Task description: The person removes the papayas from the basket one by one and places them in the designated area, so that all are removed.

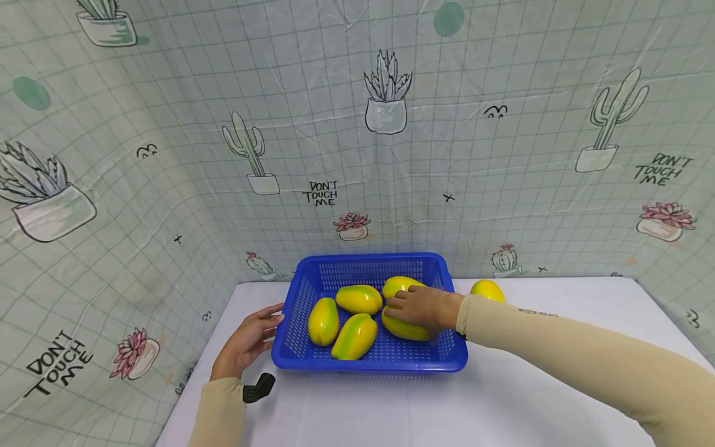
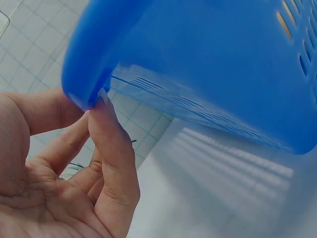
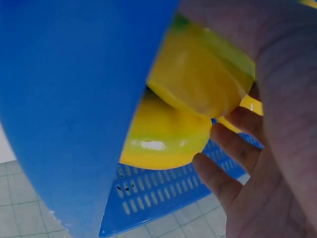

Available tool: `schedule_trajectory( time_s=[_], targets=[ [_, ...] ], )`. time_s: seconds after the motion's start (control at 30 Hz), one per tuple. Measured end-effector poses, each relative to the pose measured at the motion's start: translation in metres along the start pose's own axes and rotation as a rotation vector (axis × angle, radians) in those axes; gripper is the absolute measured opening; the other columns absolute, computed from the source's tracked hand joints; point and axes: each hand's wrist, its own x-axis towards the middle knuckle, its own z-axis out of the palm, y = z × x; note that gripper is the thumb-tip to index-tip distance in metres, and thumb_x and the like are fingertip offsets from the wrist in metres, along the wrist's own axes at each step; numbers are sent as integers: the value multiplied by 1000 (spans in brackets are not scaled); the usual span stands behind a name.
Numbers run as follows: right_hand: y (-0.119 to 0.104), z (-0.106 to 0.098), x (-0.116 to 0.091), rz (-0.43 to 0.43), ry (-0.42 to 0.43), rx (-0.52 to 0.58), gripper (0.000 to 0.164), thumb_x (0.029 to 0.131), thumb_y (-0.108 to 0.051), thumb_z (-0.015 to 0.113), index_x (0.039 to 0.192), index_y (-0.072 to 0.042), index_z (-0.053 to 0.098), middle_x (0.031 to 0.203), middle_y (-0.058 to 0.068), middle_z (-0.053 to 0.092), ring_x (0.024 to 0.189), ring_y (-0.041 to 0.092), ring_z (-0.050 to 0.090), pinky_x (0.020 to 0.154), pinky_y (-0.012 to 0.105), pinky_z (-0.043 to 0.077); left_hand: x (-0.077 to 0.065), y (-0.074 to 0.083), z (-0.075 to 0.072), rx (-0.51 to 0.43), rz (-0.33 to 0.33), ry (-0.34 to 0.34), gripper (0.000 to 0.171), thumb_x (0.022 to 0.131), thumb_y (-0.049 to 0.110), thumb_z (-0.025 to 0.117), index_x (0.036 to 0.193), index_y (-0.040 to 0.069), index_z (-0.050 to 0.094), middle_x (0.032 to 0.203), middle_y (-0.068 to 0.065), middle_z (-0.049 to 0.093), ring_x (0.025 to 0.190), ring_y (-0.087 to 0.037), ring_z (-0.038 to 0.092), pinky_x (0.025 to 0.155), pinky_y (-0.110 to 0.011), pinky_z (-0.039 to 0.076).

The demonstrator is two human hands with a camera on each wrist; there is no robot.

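Lower centre of the head frame, a blue basket (image 1: 368, 365) sat on a white desk (image 1: 380, 413), slotted walls. Five yellow-green fruits inside: left fruit (image 1: 323, 321), upright-ish near the left wall; back fruit (image 1: 359, 300), lying sideways toward the basket's middle; front fruit (image 1: 355, 337), slanted, below it; back-right fruit (image 1: 399, 285) and front-right fruit (image 1: 403, 327), both partly covered by the right hand (image 1: 422, 306). Sixth fruit (image 1: 488, 290) was outside, right of the basket, partly behind the right sleeve (image 1: 519, 324).

Left hand (image 1: 248, 338) was at the basket's left side; in the left wrist frame its grip pinched the rim (image 2: 81, 64), fingertips on both sides of the edge.

Right hand reached over the basket's right wall, palm down on the front-right fruit. Right wrist frame: fingers (image 3: 237, 146) spread apart beside two fruits, tips close to them; thumb not clear, so couldn't tell whether that grip held the fruit or just rested on it.

Black piece (image 1: 259, 388) stuck out at the left wrist. Behind, a gridded curtain (image 1: 301, 81) with potted cacti and "DON'T TOUCH ME" prints filled the upper frame.
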Motion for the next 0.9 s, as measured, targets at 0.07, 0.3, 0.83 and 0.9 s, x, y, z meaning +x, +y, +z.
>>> schedule_trajectory(
  time_s=[0.07,0.3,0.83,0.9],
  targets=[
    [-1,1,0,-2,6,-32,96,77,-41,96,155,-20,44,156,3,49,139,21,52,118,37,45,0,0,0,0,1,-2,53,109,15,55,159,2,43,117,-5,69,102,-18,64,83,-28,58],
    [-2,0,-1,22,-21,-53,94,80,-48,92,156,-20,45,156,3,50,139,22,52,119,39,43,0,1,-1,-8,11,-18,54,110,15,54,160,0,41,115,-3,69,100,-17,64,82,-27,58],
    [-6,0,-2,46,-74,128,89,80,-55,89,151,-23,48,147,4,55,135,25,53,119,43,43,-1,1,0,-7,13,-13,53,110,15,54,159,0,42,113,-3,69,100,-17,64,82,-28,58],
    [-4,-1,-3,38,-59,126,89,79,-55,90,150,-22,48,146,4,56,133,25,54,119,44,44,-1,1,0,-3,8,-9,53,110,15,53,159,1,42,114,-3,69,101,-18,64,82,-28,58]
  ],
)
